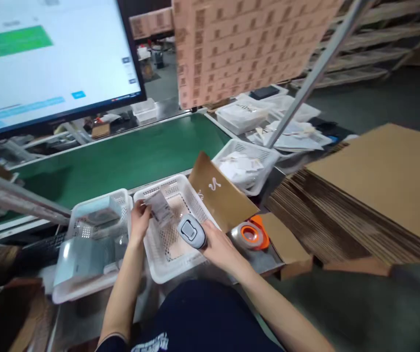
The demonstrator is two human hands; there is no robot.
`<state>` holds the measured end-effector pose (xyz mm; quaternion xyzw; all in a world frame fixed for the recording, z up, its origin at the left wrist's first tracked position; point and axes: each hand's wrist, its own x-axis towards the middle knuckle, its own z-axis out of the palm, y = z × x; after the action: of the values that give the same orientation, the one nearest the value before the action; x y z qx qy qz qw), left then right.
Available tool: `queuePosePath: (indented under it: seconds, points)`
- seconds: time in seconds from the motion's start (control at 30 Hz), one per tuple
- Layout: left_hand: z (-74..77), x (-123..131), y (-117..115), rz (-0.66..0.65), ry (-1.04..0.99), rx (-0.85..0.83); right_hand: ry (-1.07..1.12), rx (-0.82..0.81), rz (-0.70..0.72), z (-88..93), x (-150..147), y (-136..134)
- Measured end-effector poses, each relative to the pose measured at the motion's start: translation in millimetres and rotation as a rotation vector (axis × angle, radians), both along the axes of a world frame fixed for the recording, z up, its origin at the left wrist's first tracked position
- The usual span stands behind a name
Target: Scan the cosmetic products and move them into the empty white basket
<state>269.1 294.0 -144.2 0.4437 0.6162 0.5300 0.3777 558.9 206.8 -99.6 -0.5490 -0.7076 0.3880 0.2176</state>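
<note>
My left hand [141, 220] pinches a small clear packet with a printed label [159, 207], holding it over the white plastic basket [158, 274] in front of me. In my right hand [217, 243] is a grey handheld barcode scanner [191, 231], its head over the same basket and turned toward the packet's side. My right fingers are wrapped round its grip and partly hidden. A second white basket [63, 293] on the left holds light-blue boxes [81, 259] and smaller items. To the right of the middle basket leans an open brown cardboard piece [220, 193].
An orange tape dispenser [263, 232] lies right of my right hand. Flat cardboard sheets [386, 181] are stacked farther right. Behind the baskets runs a green conveyor belt [140, 146]. A monitor [59, 63] hangs upper left; a metal pole [312, 73] slants at right, near a paper-filled basket [264, 168].
</note>
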Motion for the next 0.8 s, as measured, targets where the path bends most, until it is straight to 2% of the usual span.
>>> queuePosePath:
  seconds: [0.1, 0.27, 0.33, 0.4, 0.5, 0.57, 0.63, 0.73, 0.8]
  points:
    - [-4.5, 6.0, -7.5, -0.037, -0.148, -0.046, -0.035, -0.022, 0.050, 5.3, -9.4, 1.5]
    - [-16.9, 20.9, -9.9, -0.058, -0.178, -0.078, -0.065, -0.049, 0.066, 9.6, -17.1, -2.7]
    - [-25.6, 17.0, -10.6, -0.063, -0.154, -0.074, -0.090, -0.079, 0.083, 5.6, -15.2, -3.3]
    - [-31.9, 4.8, -9.0, -0.091, -0.008, -0.070, -0.092, -0.102, 0.101, -5.5, -9.3, -6.0]
    - [-27.2, -36.3, 0.2, -0.108, 0.441, -0.093, 0.008, -0.112, 0.093, -34.8, 4.4, -13.2]
    - [-13.7, -77.4, 9.4, -0.035, 0.690, -0.123, 0.128, -0.137, 0.052, -55.5, 12.6, -17.8]
    - [2.8, -120.6, 18.7, 0.047, 0.858, -0.159, 0.211, -0.172, 0.004, -69.4, 16.3, -21.0]
    - [20.0, -168.0, 28.6, 0.071, 1.083, -0.223, 0.227, -0.150, -0.003, -72.0, 11.8, -21.6]
    - [23.6, -182.1, 30.3, 0.061, 1.183, -0.244, 0.232, -0.101, 0.030, -65.1, 4.8, -19.2]
